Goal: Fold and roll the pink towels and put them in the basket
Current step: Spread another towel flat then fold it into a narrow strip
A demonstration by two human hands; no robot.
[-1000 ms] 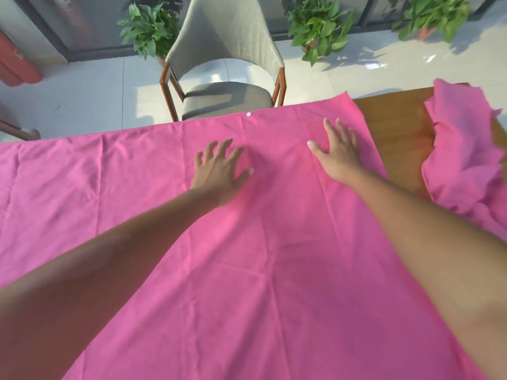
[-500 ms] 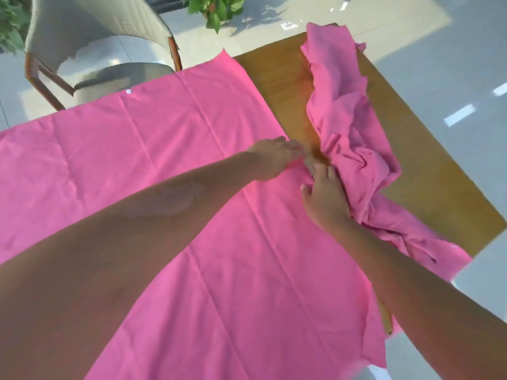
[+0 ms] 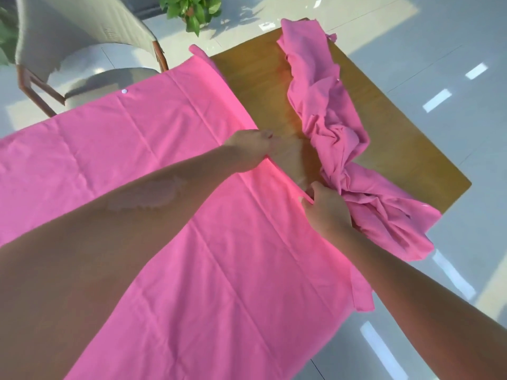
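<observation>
Both hands are pinching the same side edge of the spread towel [image 3: 170,204]: left hand [image 3: 251,149] at the farther point, right hand [image 3: 325,212] at the nearer one, fingers curled over the hem, which is lifting slightly between them. Whether the thumbs are under the cloth cannot be told.

From the grip, the body of the sheet is stretching away to the person's left, flat and faintly creased, its long axis running left from the held hem; that hem runs near-to-far. A fold would likely be carrying this edge leftward across the sheet, both arms travelling together; the left arm is already lying over the cloth.

Just beyond the grip on the other side, the crumpled towel [image 3: 337,127] is lying in a heap, touching or nearly touching the right hand's knuckles, one end trailing off the table [image 3: 389,124] corner.

Bare wood is showing between hem and heap. Farther off: a chair [image 3: 82,31], a potted plant [image 3: 194,9], glossy pale floor tiles [image 3: 466,64]. No basket is in view.
</observation>
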